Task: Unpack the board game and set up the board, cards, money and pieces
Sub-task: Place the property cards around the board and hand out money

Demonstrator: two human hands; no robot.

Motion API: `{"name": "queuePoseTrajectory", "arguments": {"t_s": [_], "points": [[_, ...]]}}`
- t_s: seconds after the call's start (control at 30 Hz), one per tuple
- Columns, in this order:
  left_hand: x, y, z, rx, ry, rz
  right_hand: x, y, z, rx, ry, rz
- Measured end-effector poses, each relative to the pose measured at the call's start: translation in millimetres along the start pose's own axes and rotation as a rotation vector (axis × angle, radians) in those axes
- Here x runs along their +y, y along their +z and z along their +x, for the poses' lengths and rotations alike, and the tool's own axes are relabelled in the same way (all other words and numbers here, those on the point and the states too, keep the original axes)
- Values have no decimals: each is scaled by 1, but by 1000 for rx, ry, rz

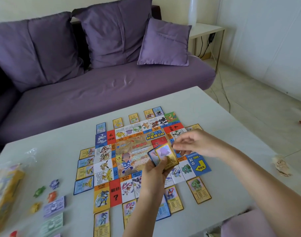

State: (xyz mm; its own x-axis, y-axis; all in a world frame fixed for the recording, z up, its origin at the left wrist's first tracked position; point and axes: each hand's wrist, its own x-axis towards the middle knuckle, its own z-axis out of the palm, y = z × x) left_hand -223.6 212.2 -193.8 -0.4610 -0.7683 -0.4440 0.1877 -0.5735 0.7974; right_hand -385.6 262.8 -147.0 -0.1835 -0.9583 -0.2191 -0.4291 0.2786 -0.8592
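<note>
A home living room: purple sofa (95,93) with cushions (164,43) behind a white coffee table (206,117).

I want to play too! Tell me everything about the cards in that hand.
The cards are a small fanned stack, thin, like glossy printed card. The top one has a yellow border, a pale purple picture and small print below; a blue-bordered one peeks out at its left. The left hand grips them from below, tilted, above the board. The right hand is at the top card's upper right corner; whether it touches is unclear.
</note>
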Motion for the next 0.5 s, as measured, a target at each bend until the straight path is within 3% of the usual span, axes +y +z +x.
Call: {"name": "queuePoseTrajectory", "arguments": {"t_s": [0.1, 0.17, 0.5], "points": [[4, -6, -2, 82, 40, 71, 0, 19, 4, -31, -23, 3], [8, -7, -3, 125, 48, 56, 2, 31, 6, 39, -34, 25], [42, -35, 10, 105, 40, -265, -16, 53, 40, 332, -46, 297]]}}
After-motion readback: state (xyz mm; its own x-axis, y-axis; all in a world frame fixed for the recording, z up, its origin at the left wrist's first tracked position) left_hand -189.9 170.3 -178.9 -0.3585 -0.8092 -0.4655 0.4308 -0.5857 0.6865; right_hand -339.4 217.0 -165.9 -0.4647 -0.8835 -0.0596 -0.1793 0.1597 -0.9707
